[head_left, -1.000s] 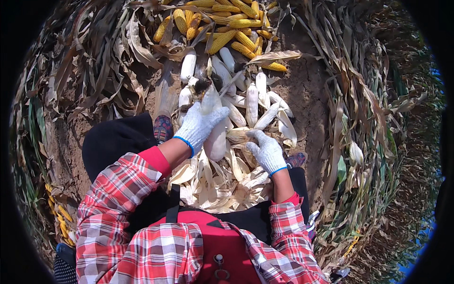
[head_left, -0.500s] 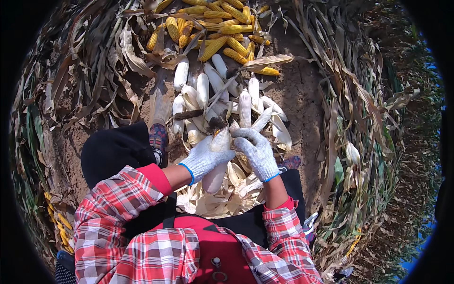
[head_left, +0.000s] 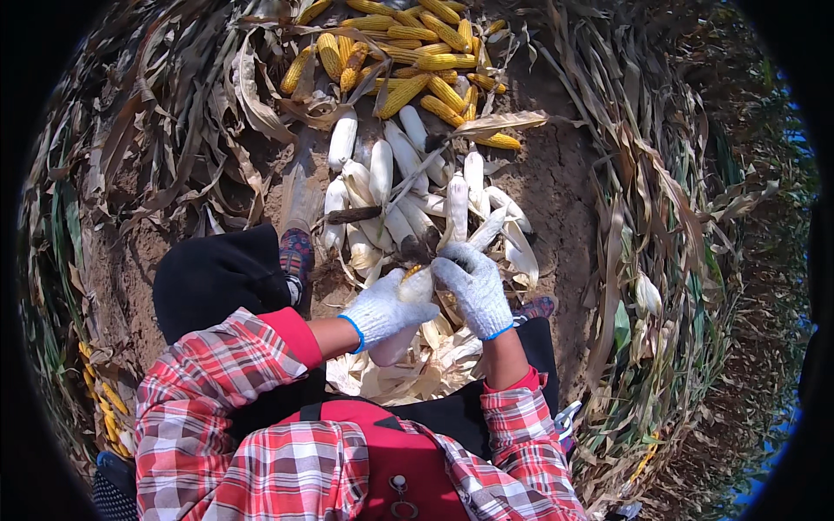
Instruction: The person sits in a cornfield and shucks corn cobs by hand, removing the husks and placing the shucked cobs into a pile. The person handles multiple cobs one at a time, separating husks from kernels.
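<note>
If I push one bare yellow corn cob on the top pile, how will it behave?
The yellow cobs look long and rounded, so one would probably roll sideways. They lie heaped on each other, so neighbours may slide too. Each looks stiff, unlikely to bend, unlike the floppy dry husks below the hands.

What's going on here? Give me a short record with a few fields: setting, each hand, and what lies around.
Setting: bare soil ground ringed by dry corn stalks
Left hand: white glove, gripping the lower part of a corn ear in husk
Right hand: white glove, on the ear's upper husk
Ahead, near: pile of unhusked ears
Ahead, far: pile of yellow husked cobs
Below the hands: loose pale husks
Clothing: red plaid sleeves
</note>
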A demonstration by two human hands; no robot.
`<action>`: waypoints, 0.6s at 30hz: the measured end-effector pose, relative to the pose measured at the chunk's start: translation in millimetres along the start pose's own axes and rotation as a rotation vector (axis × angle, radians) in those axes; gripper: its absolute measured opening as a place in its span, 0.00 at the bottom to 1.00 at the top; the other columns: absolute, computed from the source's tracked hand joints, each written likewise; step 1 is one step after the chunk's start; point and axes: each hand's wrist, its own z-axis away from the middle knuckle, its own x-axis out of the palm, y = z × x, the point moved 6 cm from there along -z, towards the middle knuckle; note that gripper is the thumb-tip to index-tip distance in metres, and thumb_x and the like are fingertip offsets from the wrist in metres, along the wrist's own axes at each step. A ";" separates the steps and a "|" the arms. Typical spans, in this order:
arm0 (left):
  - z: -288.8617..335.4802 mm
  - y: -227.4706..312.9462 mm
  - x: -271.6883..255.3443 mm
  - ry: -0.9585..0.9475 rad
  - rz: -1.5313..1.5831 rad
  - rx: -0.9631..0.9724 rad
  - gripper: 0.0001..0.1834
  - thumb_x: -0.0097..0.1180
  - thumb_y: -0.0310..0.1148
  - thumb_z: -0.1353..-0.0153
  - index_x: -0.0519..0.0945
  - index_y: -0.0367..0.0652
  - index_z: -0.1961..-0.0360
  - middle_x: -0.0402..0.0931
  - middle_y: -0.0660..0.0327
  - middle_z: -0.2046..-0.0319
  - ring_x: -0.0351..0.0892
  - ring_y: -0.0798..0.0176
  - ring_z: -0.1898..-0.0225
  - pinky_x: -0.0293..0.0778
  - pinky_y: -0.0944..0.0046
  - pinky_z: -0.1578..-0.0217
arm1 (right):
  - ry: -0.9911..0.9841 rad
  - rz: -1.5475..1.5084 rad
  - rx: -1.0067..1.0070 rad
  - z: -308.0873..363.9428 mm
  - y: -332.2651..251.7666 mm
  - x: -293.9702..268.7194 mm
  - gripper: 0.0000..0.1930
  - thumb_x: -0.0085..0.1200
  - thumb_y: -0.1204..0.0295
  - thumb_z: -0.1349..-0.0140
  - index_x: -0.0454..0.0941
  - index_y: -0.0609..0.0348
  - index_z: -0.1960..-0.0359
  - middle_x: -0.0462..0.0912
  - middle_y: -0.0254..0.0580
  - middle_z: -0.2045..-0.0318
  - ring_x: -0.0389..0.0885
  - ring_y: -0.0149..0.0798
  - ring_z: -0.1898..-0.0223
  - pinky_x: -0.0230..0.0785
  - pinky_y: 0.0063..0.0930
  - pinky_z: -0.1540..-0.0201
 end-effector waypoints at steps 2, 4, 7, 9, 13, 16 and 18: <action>-0.3 1.7 -1.9 0.007 -0.112 0.003 0.44 0.69 0.55 0.55 0.70 0.30 0.46 0.79 0.43 0.55 0.81 0.49 0.55 0.75 0.55 0.52 | 0.000 -0.023 0.025 -0.1 -2.6 0.3 0.12 0.58 0.69 0.40 0.78 0.68 0.63 0.80 0.42 0.70 0.77 0.33 0.69 0.71 0.29 0.61; -5.5 -9.0 -0.6 0.024 -0.039 0.108 0.46 0.68 0.57 0.55 0.70 0.29 0.46 0.78 0.41 0.55 0.80 0.45 0.53 0.75 0.54 0.52 | 0.009 -0.061 0.057 -0.6 -3.3 2.9 0.10 0.59 0.70 0.40 0.78 0.67 0.66 0.78 0.40 0.72 0.76 0.31 0.70 0.70 0.28 0.63; -13.1 -21.7 2.7 0.072 -0.084 0.113 0.48 0.68 0.60 0.56 0.70 0.28 0.47 0.78 0.39 0.55 0.80 0.43 0.52 0.75 0.53 0.52 | 0.040 0.020 -0.106 -3.1 -6.0 1.9 0.09 0.59 0.71 0.40 0.78 0.67 0.66 0.78 0.38 0.72 0.75 0.31 0.69 0.70 0.28 0.62; -15.9 -25.6 3.3 0.083 -0.123 0.086 0.49 0.68 0.60 0.57 0.70 0.27 0.47 0.78 0.38 0.54 0.79 0.43 0.52 0.75 0.53 0.51 | 0.040 0.036 -0.107 -3.9 -7.8 2.7 0.09 0.58 0.71 0.40 0.77 0.67 0.67 0.78 0.38 0.72 0.75 0.31 0.69 0.70 0.27 0.62; -17.7 -26.8 4.2 0.048 -0.108 0.055 0.52 0.69 0.61 0.57 0.68 0.25 0.45 0.77 0.37 0.53 0.79 0.43 0.51 0.74 0.53 0.50 | 0.061 0.087 -0.102 -5.1 -10.3 4.1 0.08 0.57 0.72 0.41 0.77 0.67 0.68 0.77 0.39 0.72 0.75 0.31 0.69 0.70 0.28 0.62; -20.9 -33.2 5.9 0.073 -0.051 0.062 0.52 0.69 0.60 0.57 0.68 0.25 0.44 0.77 0.37 0.53 0.79 0.43 0.51 0.74 0.53 0.50 | 0.135 0.051 -0.172 -6.4 -4.0 7.4 0.08 0.56 0.72 0.41 0.76 0.67 0.69 0.77 0.39 0.74 0.75 0.31 0.71 0.70 0.28 0.63; -22.1 -34.8 6.3 0.070 -0.017 0.066 0.52 0.69 0.60 0.58 0.68 0.25 0.43 0.77 0.38 0.53 0.80 0.44 0.51 0.74 0.54 0.50 | 0.146 0.050 -0.166 -6.4 -4.6 7.8 0.08 0.55 0.72 0.40 0.76 0.67 0.69 0.76 0.38 0.75 0.74 0.30 0.72 0.69 0.28 0.66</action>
